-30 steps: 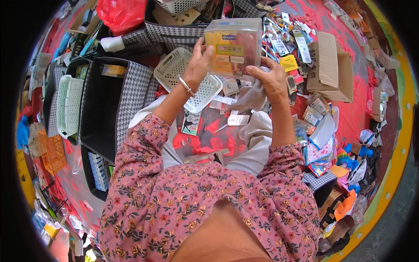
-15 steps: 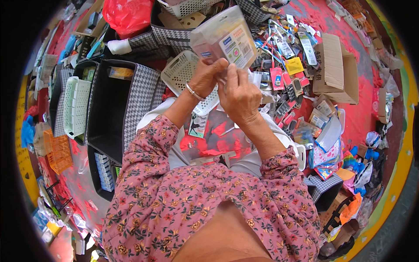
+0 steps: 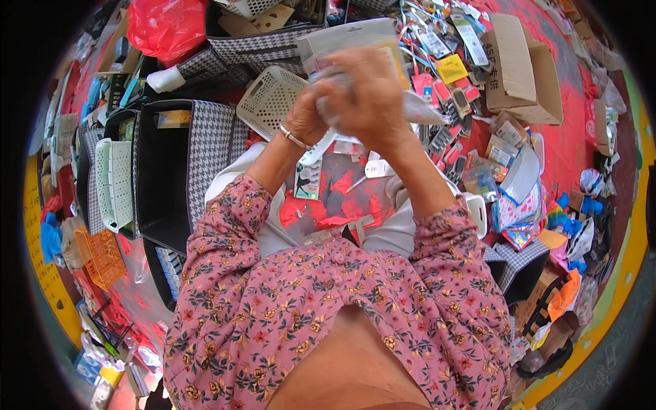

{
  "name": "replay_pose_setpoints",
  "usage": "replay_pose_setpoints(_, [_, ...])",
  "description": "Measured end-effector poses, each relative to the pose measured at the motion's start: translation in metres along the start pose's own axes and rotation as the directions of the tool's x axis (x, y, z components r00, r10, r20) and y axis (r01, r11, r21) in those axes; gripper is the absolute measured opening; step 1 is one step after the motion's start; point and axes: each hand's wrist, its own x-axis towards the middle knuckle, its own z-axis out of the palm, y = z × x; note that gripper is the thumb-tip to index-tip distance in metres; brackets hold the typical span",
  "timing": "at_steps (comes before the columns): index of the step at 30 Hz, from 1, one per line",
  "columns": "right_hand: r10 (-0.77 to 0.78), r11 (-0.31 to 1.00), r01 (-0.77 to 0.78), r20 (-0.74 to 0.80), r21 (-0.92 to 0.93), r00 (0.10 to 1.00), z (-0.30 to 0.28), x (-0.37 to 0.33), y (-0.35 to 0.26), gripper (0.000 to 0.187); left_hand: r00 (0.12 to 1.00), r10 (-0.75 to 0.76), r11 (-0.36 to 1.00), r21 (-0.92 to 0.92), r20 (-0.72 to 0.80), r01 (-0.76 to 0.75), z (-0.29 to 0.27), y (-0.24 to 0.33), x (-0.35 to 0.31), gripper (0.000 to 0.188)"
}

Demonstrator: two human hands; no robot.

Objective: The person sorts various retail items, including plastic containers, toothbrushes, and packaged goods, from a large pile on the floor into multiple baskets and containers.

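Observation:
A clear plastic package (image 3: 383,41) with a hanging hole at its top is held up in front of me. My left hand (image 3: 305,117), with a bracelet at its wrist, is closed on the package's lower left side; its fingertips are partly hidden. Across the front of the package lies my right hand (image 3: 374,102), smeared by motion. It is closed around a pale grey-white cloth (image 3: 422,109), whose loose end sticks out to the right. Below the hands, a white perforated basket (image 3: 268,102) and a carded package (image 3: 308,180) lie between my legs and the bins.
Black fabric bins with a houndstooth pattern (image 3: 220,137) stand on the left, beside a pale green basket (image 3: 113,184). A red plastic bag (image 3: 167,31) is at the far left. Rightward are heaped small packaged goods (image 3: 454,102) and an open cardboard box (image 3: 523,72).
My right hand has moved up and left over the package's front with the cloth, blurring. The package is now partly covered. The whole view has shifted slightly.

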Motion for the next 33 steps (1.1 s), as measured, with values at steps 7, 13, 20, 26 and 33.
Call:
replay_pose_setpoints(7, [0.318,0.721,-0.209,0.048,-0.660,0.947,-0.040,-0.024,0.108,0.010,0.994,-0.107,0.993,0.046,-0.037,0.109,0.001,0.006,-0.002,0.026])
replay_pose_setpoints(13, [0.768,0.638,-0.764,0.000,-0.101,0.641,-0.069,-0.017,0.093,0.029,0.993,-0.109,0.994,-0.014,0.045,0.110,0.004,0.020,-0.009,0.034])
replay_pose_setpoints(20, [0.775,0.206,-0.950,0.553,0.236,0.306,-0.067,-0.021,0.064,0.058,0.993,-0.095,0.991,-0.083,0.068,0.100,0.005,0.027,-0.009,0.044])
replay_pose_setpoints(26, [0.619,0.405,-0.893,0.659,0.197,0.427,-0.069,-0.020,0.048,0.059,0.985,-0.151,0.978,-0.136,0.083,0.161,0.005,0.029,-0.011,0.043])
replay_pose_setpoints(33, [0.662,0.302,-0.938,0.671,0.170,0.334,-0.067,-0.020,0.042,0.052,0.987,-0.158,0.979,-0.135,-0.007,0.156,-0.005,0.026,-0.009,0.032])
